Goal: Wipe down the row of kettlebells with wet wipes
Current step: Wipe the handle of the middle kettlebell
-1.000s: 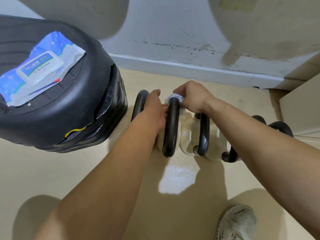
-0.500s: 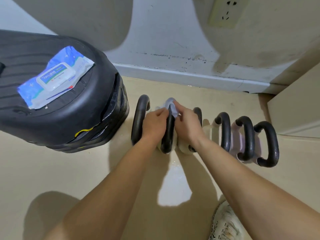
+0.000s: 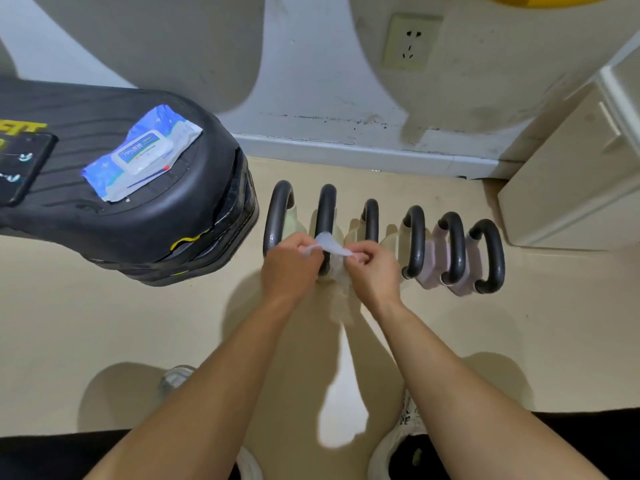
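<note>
Several kettlebells with black handles stand in a row on the floor against the wall, from the leftmost handle (image 3: 277, 213) to the rightmost kettlebell (image 3: 488, 258); the left ones have cream bodies, the right ones pale pink. My left hand (image 3: 291, 268) and my right hand (image 3: 372, 268) both pinch a white wet wipe (image 3: 330, 245), stretched between them just above the second kettlebell's handle (image 3: 326, 209). The hands hide that kettlebell's body.
A blue pack of wet wipes (image 3: 142, 155) lies on a black padded bench (image 3: 138, 220) at the left, beside a dark phone (image 3: 20, 168). A cream cabinet (image 3: 568, 188) stands at the right. My shoes (image 3: 391, 445) are on the floor below.
My hands have lifted off the second kettlebell's handle and pulled back toward me, spreading the wipe between them. The view has risen and the whole row now shows.
</note>
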`<state>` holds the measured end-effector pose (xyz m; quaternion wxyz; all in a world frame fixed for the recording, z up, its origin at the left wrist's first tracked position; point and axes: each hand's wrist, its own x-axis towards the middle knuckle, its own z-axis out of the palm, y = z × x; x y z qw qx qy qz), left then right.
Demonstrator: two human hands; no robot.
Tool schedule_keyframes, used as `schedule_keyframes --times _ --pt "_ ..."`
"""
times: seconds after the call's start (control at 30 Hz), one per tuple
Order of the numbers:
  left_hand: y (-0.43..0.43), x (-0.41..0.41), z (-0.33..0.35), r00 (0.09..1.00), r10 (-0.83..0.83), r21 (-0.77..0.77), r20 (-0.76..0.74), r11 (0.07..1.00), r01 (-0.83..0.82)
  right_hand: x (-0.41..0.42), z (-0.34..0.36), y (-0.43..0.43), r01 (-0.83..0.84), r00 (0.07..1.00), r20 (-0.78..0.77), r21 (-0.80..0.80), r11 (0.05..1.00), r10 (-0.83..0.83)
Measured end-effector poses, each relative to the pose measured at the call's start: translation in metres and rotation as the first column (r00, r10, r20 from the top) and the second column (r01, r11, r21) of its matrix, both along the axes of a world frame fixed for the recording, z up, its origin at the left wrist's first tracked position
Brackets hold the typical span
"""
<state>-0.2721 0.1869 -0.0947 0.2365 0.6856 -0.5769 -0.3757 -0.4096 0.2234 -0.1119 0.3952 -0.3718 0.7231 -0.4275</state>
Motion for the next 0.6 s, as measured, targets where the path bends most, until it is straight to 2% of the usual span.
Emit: schedule_keyframes --times 0.1,0.17,0.23,0.3,0.4,0.47,0.53,0.57,0.6 --pt "-0.003 -0.017 0.014 0.991 -0.092 -0.015 -0.093 0.996 0.091 -0.027 0.018 -0.005 0.051 0.998 -0.017 -0.046 0.998 -0.052" --pt "-0.01 -0.031 0.019 0.979 -0.195 -0.069 -0.055 0.979 0.191 -0.047 0.027 -0.009 0.078 0.996 -0.045 -0.08 0.994 -0.082" --pt "-0.02 -0.045 0.022 0.973 -0.225 -0.137 0.046 0.964 0.229 -0.067 0.031 -0.015 0.103 0.987 -0.111 -0.091 0.991 -0.113" --pt "-0.031 -0.059 0.024 0.968 -0.162 -0.195 0.19 0.96 0.199 -0.08 0.033 -0.023 0.133 0.972 -0.186 -0.085 0.987 -0.147" --pt "-0.04 -0.079 0.019 0.926 -0.126 -0.21 0.356 0.955 0.211 -0.088 0.026 -0.038 0.109 0.9 -0.408 -0.126 0.986 -0.152" --pt "-0.037 -0.089 0.01 0.852 -0.183 -0.177 0.491 0.936 0.303 -0.086 0.016 -0.047 0.051 0.839 -0.534 -0.112 0.992 -0.104" --pt "-0.032 -0.096 -0.003 0.762 -0.285 -0.056 0.581 0.921 0.386 -0.082 0.004 -0.053 -0.015 0.797 -0.604 -0.041 0.999 -0.013" --pt "-0.03 -0.097 -0.008 0.745 -0.339 0.031 0.574 0.919 0.394 -0.08 0.0 -0.056 -0.047 0.771 -0.635 0.014 0.999 0.046" --pt "-0.029 -0.097 -0.016 0.776 -0.348 0.084 0.526 0.929 0.361 -0.079 -0.003 -0.058 -0.069 0.749 -0.653 0.085 0.994 0.107"
